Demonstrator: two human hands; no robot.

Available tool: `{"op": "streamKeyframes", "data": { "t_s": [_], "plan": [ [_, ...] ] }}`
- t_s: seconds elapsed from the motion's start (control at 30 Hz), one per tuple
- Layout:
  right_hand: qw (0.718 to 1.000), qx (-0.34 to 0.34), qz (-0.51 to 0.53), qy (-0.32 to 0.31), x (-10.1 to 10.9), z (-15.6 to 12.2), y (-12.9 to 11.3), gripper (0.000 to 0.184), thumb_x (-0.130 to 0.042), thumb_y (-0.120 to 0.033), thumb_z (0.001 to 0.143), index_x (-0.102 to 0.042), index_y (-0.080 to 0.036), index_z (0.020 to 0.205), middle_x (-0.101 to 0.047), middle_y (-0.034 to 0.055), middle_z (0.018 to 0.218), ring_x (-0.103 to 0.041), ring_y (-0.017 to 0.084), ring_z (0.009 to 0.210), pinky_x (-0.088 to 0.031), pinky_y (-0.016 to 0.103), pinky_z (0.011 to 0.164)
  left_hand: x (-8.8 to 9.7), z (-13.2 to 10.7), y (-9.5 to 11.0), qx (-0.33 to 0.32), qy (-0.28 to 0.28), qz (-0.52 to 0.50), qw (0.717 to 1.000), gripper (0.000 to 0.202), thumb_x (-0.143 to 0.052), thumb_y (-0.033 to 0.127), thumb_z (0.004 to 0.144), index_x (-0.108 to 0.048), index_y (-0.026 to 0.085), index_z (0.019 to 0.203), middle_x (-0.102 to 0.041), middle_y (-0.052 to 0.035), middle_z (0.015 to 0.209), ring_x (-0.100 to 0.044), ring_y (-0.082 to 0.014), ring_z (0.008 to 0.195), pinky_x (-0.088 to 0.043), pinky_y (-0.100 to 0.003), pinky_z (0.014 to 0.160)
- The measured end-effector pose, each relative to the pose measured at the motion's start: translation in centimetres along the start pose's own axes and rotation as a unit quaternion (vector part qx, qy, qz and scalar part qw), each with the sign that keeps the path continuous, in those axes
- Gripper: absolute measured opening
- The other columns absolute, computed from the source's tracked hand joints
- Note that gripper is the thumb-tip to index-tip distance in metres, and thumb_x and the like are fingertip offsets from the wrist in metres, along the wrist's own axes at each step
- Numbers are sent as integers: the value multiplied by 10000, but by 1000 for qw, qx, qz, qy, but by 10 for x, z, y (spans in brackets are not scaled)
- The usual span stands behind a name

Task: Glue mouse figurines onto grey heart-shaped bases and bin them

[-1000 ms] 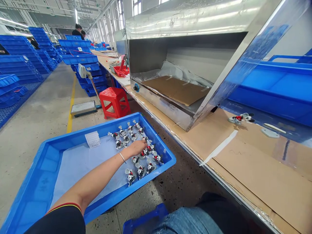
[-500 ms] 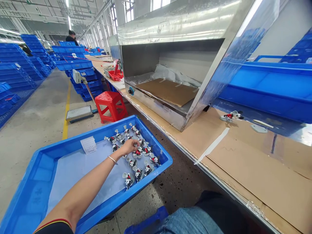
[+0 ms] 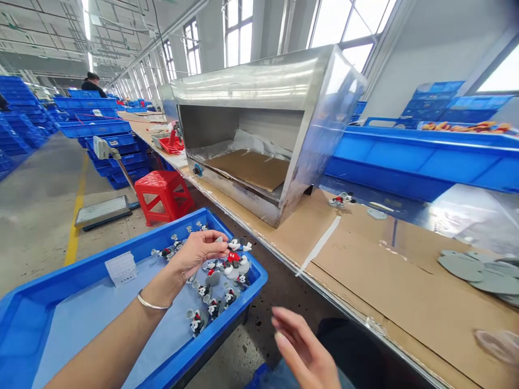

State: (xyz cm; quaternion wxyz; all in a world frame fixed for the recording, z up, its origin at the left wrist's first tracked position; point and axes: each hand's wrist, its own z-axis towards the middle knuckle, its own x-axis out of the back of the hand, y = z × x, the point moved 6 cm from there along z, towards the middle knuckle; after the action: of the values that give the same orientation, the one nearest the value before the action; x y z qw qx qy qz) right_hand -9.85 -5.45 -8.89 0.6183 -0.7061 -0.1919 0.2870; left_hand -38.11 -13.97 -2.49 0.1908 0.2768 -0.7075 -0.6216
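Between the fingertips of my left hand [image 3: 198,251] is a small cartoon mouse figurine [image 3: 234,256] with black ears and red shorts, lifted above the blue tray [image 3: 162,373]. Several similar figurines [image 3: 197,322] stand in the tray's right part, on a white sheet [image 3: 97,319]. My right hand [image 3: 304,346] is in the air near the table edge, fingers apart, holding nothing. On the cardboard-covered table lies another mouse figurine [image 3: 341,200], near a pale flat piece and a thin tool [image 3: 381,207].
A metal box with an open front [image 3: 251,92] stands on the table. Grey flat discs [image 3: 466,265] and a tape roll [image 3: 497,346] lie at the right. A large blue bin [image 3: 425,162] is behind. A red stool [image 3: 162,197] and a platform scale [image 3: 102,212] stand on the floor.
My left hand has lifted a mouse figurine out of the group in the tray. My right hand has come into view at the bottom. The view has turned toward the right.
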Motion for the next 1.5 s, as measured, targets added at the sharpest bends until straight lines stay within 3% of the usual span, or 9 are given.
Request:
{"op": "streamKeyframes", "data": {
  "t_s": [0.03, 0.17, 0.4, 0.7, 0.93, 1.03, 1.17, 1.33, 1.5],
  "plan": [
    [998, -14, 42, -43, -15, 12, -7, 408, -853, -381, 710, -751, -239, 1079, -713, 84, 1177, -672, 269, 1060, -535, 361, 965, -14, -5, 6, 2, -11, -17, 1000, 160, -768, 154, 796, -667, 119, 915, -698, -5, 812, -683, -137, 714, -589, -308, 727],
    [981, -10, 184, -60, -42, 43, -34, 602, -862, -286, 713, -636, -244, 1270, -640, 83, 1341, -637, 248, 1169, -491, 393, 1035, -62, -18, 23, 6, -54, -73, 996, 308, -888, 238, 622, -698, 119, 833, -697, -14, 743, -676, -119, 627, -578, -235, 669],
    [966, -27, 238, -94, -44, 34, -47, 494, -839, -309, 744, -670, -181, 1191, -755, 77, 1077, -731, 203, 887, -571, 303, 844, -103, -21, 30, 12, -105, -123, 987, 316, -907, 226, 592, -722, 124, 827, -706, -16, 759, -678, -107, 627, -572, -179, 621],
    [950, -52, 297, -74, -39, 22, -65, 371, -794, -368, 802, -707, -157, 1094, -750, 74, 1037, -723, 163, 857, -570, 235, 784, -121, -9, 23, 39, -121, -133, 983, 342, -909, 235, 603, -734, 94, 861, -730, -68, 813, -668, -98, 625, -581, -175, 620],
    [945, 10, 328, -3, -21, 24, -68, 519, -849, -247, 736, -658, -233, 1219, -725, 50, 1185, -698, 193, 1032, -515, 317, 994, -135, -27, 21, -27, -92, -116, 989, 538, -916, 353, 614, -721, 191, 1088, -757, -61, 979, -703, -181, 896, -566, -236, 789],
    [946, 42, 316, 52, -9, 24, -69, 576, -887, -238, 674, -669, -240, 1207, -724, 52, 1207, -662, 219, 1139, -490, 342, 1045, -148, -45, 19, -67, -96, -99, 988, 401, -897, 338, 655, -759, 198, 1004, -755, -47, 961, -679, -182, 949, -528, -224, 847],
    [947, 82, 307, 46, -7, 17, -78, 498, -890, -212, 668, -718, -258, 1132, -742, 44, 1182, -689, 216, 1098, -533, 323, 994, -160, -62, 19, -120, -125, -95, 980, 188, -842, 307, 732, -794, 206, 883, -737, -44, 967, -656, -196, 966, -496, -264, 913],
    [933, 113, 334, 70, -8, 1, -94, 466, -929, -248, 607, -765, -314, 1038, -783, -17, 1057, -728, 196, 994, -571, 269, 916, -163, -69, 22, -145, -151, -109, 972, 114, -831, 316, 743, -805, 236, 821, -709, -38, 962, -650, -198, 948, -516, -273, 861],
    [940, 119, 310, 84, -3, -6, -100, 455, -931, -320, 598, -778, -292, 1026, -783, 3, 1063, -726, 222, 995, -569, 289, 923, -167, -77, 23, -158, -168, -116, 966, 38, -828, 261, 753, -797, 260, 775, -643, -15, 949, -627, -161, 923, -522, -248, 836]
  ]
}}
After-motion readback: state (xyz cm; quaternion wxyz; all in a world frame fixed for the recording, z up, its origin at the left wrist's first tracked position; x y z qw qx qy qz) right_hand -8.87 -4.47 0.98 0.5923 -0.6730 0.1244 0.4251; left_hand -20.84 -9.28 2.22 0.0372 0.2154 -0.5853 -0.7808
